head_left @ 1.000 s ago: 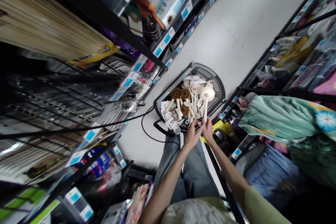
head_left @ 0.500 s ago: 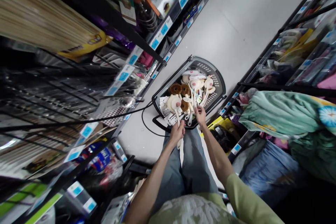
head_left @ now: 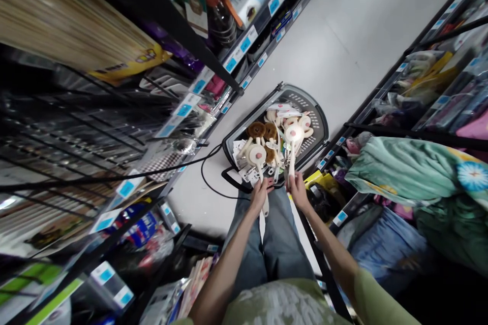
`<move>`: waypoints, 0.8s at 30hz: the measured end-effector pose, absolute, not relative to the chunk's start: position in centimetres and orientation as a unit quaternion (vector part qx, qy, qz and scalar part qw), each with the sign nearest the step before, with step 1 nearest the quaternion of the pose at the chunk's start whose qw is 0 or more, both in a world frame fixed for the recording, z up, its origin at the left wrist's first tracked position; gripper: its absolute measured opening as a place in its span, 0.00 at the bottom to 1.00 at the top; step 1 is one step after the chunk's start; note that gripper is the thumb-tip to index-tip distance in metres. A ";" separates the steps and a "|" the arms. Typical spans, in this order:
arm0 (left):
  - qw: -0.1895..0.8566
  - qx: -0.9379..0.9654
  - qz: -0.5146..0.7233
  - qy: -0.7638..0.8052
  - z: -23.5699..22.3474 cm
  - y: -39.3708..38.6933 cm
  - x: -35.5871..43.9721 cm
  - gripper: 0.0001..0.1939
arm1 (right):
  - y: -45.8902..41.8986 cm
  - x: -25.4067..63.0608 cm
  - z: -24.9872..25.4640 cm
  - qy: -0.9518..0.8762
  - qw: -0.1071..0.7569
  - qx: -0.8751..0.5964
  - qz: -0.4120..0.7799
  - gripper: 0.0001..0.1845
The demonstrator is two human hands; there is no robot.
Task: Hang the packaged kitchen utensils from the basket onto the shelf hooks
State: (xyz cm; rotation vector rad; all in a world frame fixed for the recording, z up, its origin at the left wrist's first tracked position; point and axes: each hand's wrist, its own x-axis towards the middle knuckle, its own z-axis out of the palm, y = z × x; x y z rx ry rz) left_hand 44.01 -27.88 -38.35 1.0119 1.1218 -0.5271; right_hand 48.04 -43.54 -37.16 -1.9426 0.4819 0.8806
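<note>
A dark grey shopping basket (head_left: 322, 106) stands on the floor in front of my legs, filled with long-handled goods. My left hand (head_left: 260, 194) is closed around the handle of a cream long-handled item with a round head and pink centre (head_left: 254, 154); the handle's end sticks out below my fingers. In my right hand (head_left: 297, 190) is a similar cream long-handled item (head_left: 293, 134), its head raised over the basket's right side. Between the two lie brown fuzzy round heads (head_left: 256, 130) and white tags. What kind of tool these are I cannot make out.
Shelves with blue price labels (head_left: 184, 110) run along the left, packed with wrapped goods. On the right shelf, a green patterned cloth (head_left: 400, 165) hangs out beside blue fabric (head_left: 385, 238). A black cord-like strap (head_left: 168, 168) stretches from the left to the basket.
My right hand has pulled back towards me and now holds a cream long-handled item lifted from among the others. My left hand keeps its hold and has shifted only slightly.
</note>
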 end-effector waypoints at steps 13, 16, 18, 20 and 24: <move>0.817 0.222 -0.171 0.504 -35.4 -25.7 47.1 0.30 | -44.4 52.4 -41.0 0.185 0.380 -0.840 0.341 0.18; 0.812 0.215 -0.206 0.502 -35.6 -24.8 46.6 0.28 | -44.2 57.0 -46.3 0.288 0.277 -0.865 0.303 0.21; 0.808 0.215 -0.235 0.496 -35.6 -24.8 46.0 0.29 | -43.9 59.0 -49.0 0.310 0.253 -0.858 0.323 0.19; 0.805 0.214 -0.255 0.490 -35.6 -25.1 45.4 0.31 | -43.8 59.9 -50.4 0.328 0.238 -0.849 0.338 0.15; 0.782 0.242 -0.280 0.502 -35.8 -25.8 44.5 0.38 | -44.6 59.1 -48.5 0.337 0.231 -0.855 0.319 0.15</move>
